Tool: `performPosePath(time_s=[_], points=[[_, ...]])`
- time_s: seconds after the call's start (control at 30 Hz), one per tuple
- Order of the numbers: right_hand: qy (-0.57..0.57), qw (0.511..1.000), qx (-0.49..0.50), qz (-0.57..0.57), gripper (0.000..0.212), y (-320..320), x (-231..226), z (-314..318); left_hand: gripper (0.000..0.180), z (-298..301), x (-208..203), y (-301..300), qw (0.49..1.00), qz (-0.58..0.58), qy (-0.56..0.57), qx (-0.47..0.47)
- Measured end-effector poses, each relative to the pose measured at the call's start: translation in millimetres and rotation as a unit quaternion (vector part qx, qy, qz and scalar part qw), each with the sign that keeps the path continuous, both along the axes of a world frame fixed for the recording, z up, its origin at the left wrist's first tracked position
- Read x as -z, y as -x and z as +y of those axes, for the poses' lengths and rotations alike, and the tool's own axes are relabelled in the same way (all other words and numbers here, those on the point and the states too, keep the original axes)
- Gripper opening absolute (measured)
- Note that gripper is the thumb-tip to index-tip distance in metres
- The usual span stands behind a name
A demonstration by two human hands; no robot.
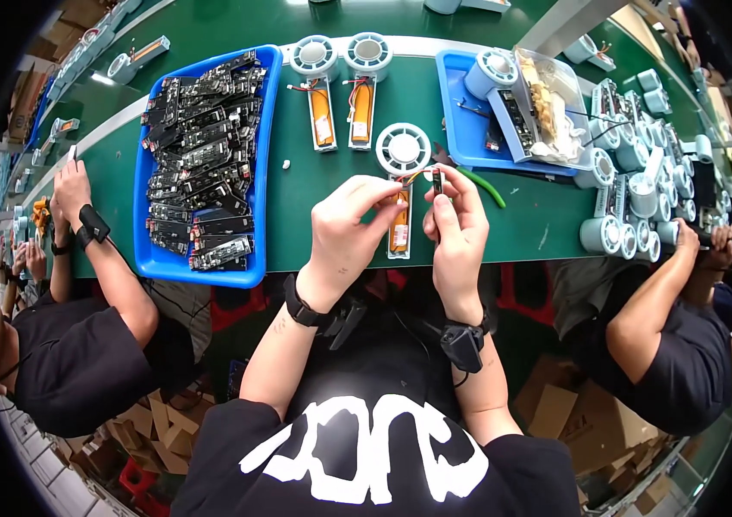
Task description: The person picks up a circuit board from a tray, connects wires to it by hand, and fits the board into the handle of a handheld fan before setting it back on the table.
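Note:
My left hand [347, 228] is closed in a pinch on the thin coloured wires [417, 175] of a light-blue handheld fan [403, 149]. In my right hand [459, 237] a small black circuit board [437, 180] stands upright between thumb and fingers, close to the wire ends. Whether the wires are joined to the board is too small to tell. Between my hands, the fan's handle lies with its inside showing, an orange battery [399, 228] in it. Beyond it are two similar fans, one at left [313, 55] and one at right [368, 52], each with battery and wires showing.
A blue tray [268, 164] of black circuit boards lies left. Another blue tray [445, 95] at right holds a fan and a clear box [577, 90]. Green-handled pliers [488, 185] lie nearby. Many fan housings [611, 234] are piled right. Co-workers sit on both sides.

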State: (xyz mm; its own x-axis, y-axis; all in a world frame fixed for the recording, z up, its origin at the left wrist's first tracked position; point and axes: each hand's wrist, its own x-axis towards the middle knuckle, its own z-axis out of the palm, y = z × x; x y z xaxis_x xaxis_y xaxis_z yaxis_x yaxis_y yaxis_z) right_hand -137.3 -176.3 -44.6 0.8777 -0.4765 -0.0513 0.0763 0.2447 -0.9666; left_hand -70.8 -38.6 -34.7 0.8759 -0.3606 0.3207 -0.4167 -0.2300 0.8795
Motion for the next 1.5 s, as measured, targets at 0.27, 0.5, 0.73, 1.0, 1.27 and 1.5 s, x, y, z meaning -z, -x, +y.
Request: performPosePath(time_s=[0.27,0.5,0.73,1.0,1.27,1.5], points=[[0.019,1.0,-0.003,-0.005,0.038,8.9,-0.7,-5.8,0.017,-8.9,10.1,-8.4,0.99,-0.135,0.021,-0.015],[0.087,0.996,-0.017,0.005,0.042,23.4,2.1,-0.6,0.014,-13.3,2.8,-12.0,0.983,-0.179,-0.024,0.025],[0.22,0.975,-0.028,-0.001,0.041,29.3,11.3,-5.3,0.008,-12.4,-10.5,-16.6,0.975,-0.192,-0.099,0.062],[0.197,0.979,-0.041,-0.01,0.044,27.5,8.7,-7.5,0.009,-9.7,-18.5,-14.1,0.982,-0.133,-0.113,0.066],[0.272,0.962,-0.031,-0.003,0.042,27.1,6.3,-7.9,0.009,-8.7,-27.2,-13.9,0.98,-0.112,-0.147,0.074],[0.399,0.916,-0.029,-0.016,0.042,22.4,-5.3,-16.4,0.008,-8.2,-25.9,-18.8,0.972,-0.124,-0.18,0.09]])
